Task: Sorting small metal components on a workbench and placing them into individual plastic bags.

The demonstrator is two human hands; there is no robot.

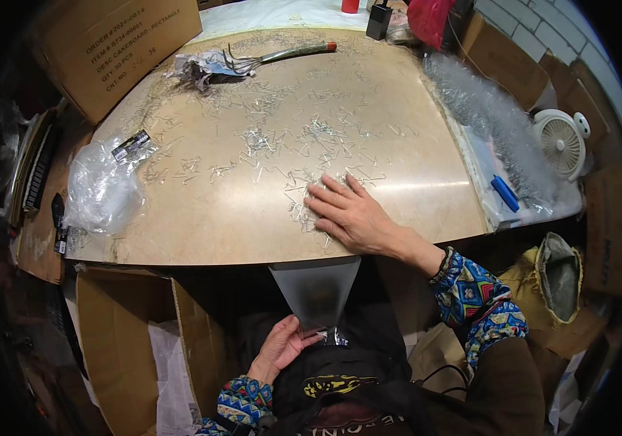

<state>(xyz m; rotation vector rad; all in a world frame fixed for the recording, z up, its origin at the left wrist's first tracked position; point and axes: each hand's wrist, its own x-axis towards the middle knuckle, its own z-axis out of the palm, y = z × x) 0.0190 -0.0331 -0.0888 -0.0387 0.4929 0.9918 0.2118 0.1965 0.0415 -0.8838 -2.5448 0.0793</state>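
Note:
My right hand (351,214) lies palm down on the tabletop (413,211) near its front edge, fingers spread, over a cluster of small bent metal wire hooks (300,211). More of these wire pieces (260,142) are scattered across the middle and back of the table. Below the front edge hangs a grey, tapering chute (314,287), wide at the table and narrow at the bottom. At its lower end my left hand (282,347) is closed, fingers pinching what looks like a clear plastic bag (336,336) around the outlet. The hand partly hides the bag.
A hand rake (278,56) lies on crumpled wrapping at the back. Clear plastic bags (104,192) lie at the left edge, a large carton (118,51) behind them. On the right are bundled clear bags (485,123), a blue marker (505,193) and a small fan (560,144). An open carton (126,349) stands lower left.

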